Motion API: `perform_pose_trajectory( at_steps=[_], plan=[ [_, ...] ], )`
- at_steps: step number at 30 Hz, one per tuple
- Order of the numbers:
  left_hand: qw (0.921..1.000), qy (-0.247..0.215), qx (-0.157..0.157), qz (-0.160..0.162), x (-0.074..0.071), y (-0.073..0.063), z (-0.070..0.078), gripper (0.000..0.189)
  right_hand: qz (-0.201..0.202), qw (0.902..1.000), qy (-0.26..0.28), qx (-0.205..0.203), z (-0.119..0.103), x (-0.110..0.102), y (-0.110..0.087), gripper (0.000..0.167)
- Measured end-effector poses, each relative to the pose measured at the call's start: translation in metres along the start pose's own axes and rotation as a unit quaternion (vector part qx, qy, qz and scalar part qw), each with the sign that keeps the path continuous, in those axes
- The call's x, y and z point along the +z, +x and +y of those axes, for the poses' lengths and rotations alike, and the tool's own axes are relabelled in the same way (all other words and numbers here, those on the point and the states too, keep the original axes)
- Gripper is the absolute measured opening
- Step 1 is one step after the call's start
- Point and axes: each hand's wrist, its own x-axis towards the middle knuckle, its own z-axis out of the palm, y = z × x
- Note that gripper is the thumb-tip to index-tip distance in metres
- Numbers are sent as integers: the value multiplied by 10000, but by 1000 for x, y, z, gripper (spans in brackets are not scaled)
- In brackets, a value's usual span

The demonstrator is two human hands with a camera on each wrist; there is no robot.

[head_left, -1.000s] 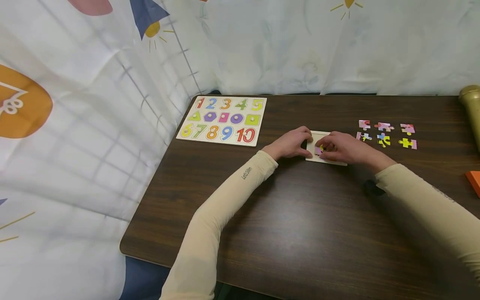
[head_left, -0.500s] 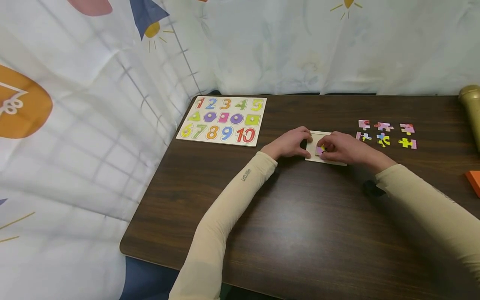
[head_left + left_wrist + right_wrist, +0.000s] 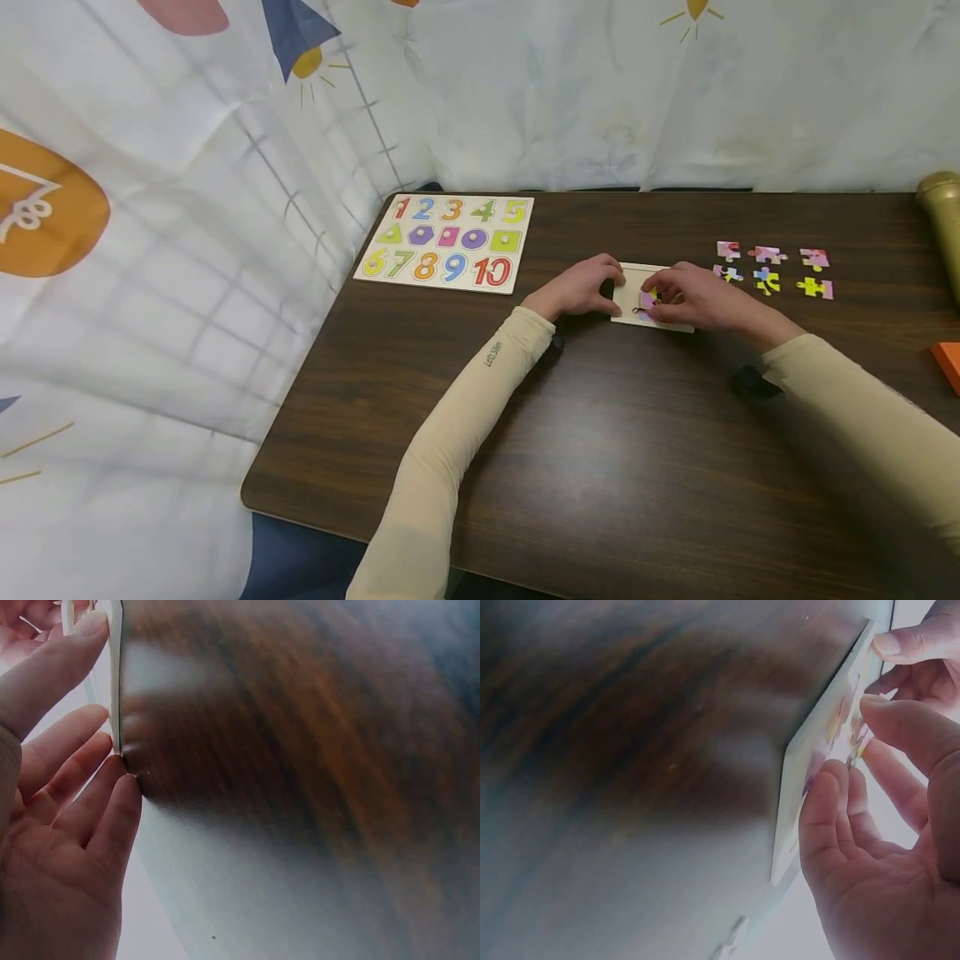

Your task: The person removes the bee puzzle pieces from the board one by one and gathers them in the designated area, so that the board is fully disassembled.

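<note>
A small pale wooden puzzle tray (image 3: 628, 287) lies on the table between the hands. The left hand (image 3: 581, 287) steadies its left end, thumb at the near corner and fingertips along the edge; the left wrist view shows the thumb (image 3: 79, 645) on the rim. Over the tray, the right hand (image 3: 693, 298) pinches a pink and yellow jigsaw piece (image 3: 648, 297) between thumb and fingers. In the right wrist view that piece (image 3: 861, 744) is tilted above the tray surface (image 3: 787, 817), partly hidden by the fingers. Coloured printing shows on the tray below it.
Several loose jigsaw pieces (image 3: 767, 281) lie in two rows right of the tray. A number and shape board (image 3: 462, 242) sits at the table's far left. An orange object (image 3: 948, 362) and a gold cylinder (image 3: 941, 221) stand along the right. White curtains hang behind.
The right hand has shifted slightly right with the jigsaw piece, and some dark lines and pink-purple printing on the tray now show beneath it. The left hand stays at the tray's edge.
</note>
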Motion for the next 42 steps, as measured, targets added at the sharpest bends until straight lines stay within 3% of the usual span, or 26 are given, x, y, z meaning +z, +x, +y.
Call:
perform_pose_trajectory(
  at_steps=[10,18,31,42],
  plan=[
    [9999,83,-61,-124,0,0,3,51,297,9989,-141,338,15,-8,-22,38],
    [10000,81,-10,1,0,-1,2,50,380,9981,-248,422,35,-16,-41,38],
    [9999,159,22,-58,0,-1,2,50,316,9930,-50,1138,59,-24,-66,44],
    [10000,92,33,19,0,0,1,49,366,9948,-189,936,57,-26,-63,40]
  ],
)
